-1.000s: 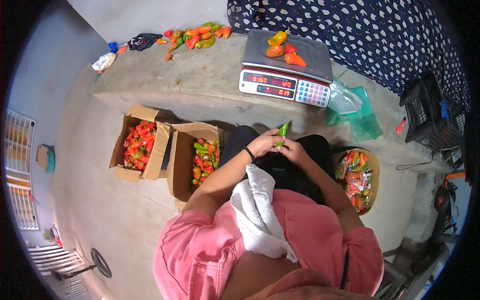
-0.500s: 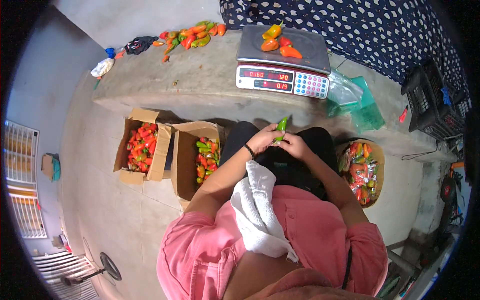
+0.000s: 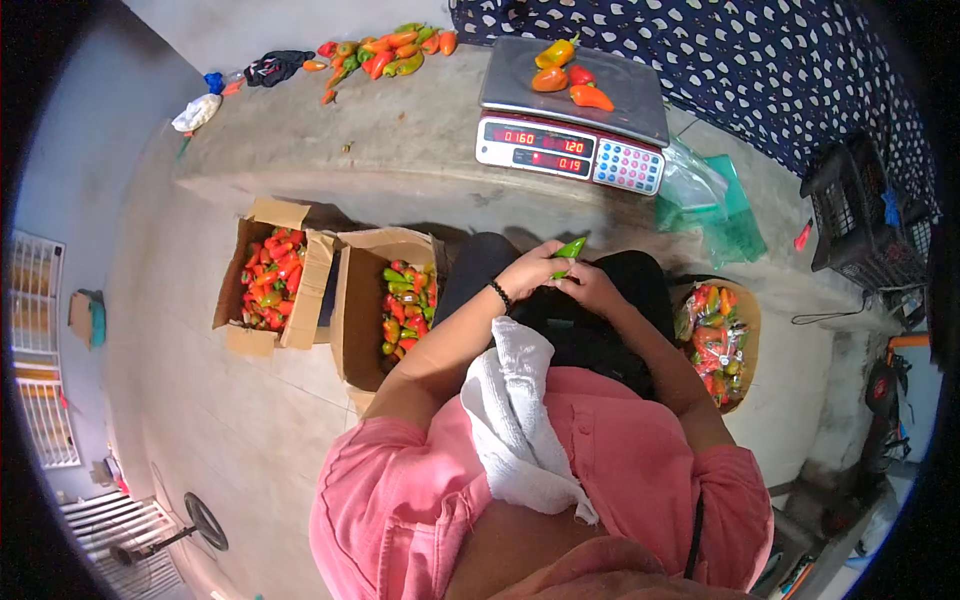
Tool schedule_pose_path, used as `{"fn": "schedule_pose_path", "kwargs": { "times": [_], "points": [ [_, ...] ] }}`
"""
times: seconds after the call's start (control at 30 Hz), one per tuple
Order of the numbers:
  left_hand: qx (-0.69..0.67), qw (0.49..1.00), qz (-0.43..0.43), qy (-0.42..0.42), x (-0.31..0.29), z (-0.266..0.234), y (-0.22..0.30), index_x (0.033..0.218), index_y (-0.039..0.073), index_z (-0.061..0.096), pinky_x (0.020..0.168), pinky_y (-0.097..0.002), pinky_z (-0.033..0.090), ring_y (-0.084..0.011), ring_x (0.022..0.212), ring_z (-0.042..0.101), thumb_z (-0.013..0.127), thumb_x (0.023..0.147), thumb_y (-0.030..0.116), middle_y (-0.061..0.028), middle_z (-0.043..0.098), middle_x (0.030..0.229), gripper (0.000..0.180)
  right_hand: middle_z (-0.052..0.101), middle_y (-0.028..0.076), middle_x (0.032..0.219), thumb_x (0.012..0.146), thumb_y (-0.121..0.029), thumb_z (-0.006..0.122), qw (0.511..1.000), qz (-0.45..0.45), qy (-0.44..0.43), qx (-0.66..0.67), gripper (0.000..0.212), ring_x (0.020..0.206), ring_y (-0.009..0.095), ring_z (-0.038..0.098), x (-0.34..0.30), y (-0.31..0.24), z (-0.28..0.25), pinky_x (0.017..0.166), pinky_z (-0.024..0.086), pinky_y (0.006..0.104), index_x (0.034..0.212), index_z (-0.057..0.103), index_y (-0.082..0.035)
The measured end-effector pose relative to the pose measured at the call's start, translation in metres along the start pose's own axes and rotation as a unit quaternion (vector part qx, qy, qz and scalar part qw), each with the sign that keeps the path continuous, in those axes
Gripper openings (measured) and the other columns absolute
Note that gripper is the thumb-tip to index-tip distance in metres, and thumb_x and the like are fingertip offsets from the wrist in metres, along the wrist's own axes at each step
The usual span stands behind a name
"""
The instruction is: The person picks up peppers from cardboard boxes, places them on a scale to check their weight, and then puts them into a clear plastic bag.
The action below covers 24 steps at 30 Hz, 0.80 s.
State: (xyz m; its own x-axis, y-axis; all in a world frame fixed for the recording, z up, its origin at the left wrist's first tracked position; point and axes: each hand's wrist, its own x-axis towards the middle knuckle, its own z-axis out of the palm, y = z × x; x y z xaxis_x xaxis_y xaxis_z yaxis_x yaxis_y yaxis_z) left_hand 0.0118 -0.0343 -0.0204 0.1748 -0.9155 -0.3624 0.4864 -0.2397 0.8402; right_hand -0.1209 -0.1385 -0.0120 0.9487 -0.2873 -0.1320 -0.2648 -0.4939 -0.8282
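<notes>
Above my lap, a green pepper [image 3: 571,248] sits in my left hand [image 3: 530,270], its tip pointing up and to the right. The fingers of my right hand [image 3: 594,289] are closed at its lower end, close against the left hand. Ahead, on the concrete ledge, stands a digital scale [image 3: 635,105] with a lit red display. Its grey platform carries a yellow pepper [image 3: 556,53], two orange peppers and a red pepper [image 3: 581,75].
Peppers are heaped [image 3: 385,52] at the ledge's far left. Two cardboard boxes [image 3: 318,290] of peppers stand on the floor at left. A box [image 3: 748,345] of bagged peppers is at right. Plastic bags [image 3: 725,205] hang beside the scale, near a black crate [image 3: 865,215].
The green pepper has tilted further right in my hands. The view has shifted slightly; the peppers on the scale are the same.
</notes>
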Motion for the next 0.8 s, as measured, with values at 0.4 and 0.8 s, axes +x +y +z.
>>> {"fn": "schedule_pose_path", "kwargs": {
  "times": [0.4,0.8],
  "points": [
    [0.087,0.996,-0.017,0.009,-0.006,0.006,0.011,0.108,0.001,0.049,0.069,-0.023,0.043,-0.0119,0.084,0.052,0.056,0.084,0.015,-0.004,0.055,0.093,0.028,0.063,0.012,0.099,0.08,-0.019,0.063,0.999,0.021,-0.006,-0.03,0.032,0.09,0.021,0.061,0.003,0.011,0.005,0.077,0.047,0.0326,0.107,0.057,-0.004],
    [0.145,0.989,0.03,0.005,0.0,-0.001,-0.004,0.125,-0.001,0.041,0.081,-0.0284,0.044,-0.0171,0.1,0.051,0.057,0.085,0.013,-0.0096,0.054,0.114,0.046,0.059,0.018,0.109,0.081,-0.027,0.06,0.995,0.083,-0.046,-0.037,0.039,0.102,0.036,0.056,0.005,0.001,0.0,0.084,0.045,0.0418,0.113,0.053,-0.005]
  ]
}}
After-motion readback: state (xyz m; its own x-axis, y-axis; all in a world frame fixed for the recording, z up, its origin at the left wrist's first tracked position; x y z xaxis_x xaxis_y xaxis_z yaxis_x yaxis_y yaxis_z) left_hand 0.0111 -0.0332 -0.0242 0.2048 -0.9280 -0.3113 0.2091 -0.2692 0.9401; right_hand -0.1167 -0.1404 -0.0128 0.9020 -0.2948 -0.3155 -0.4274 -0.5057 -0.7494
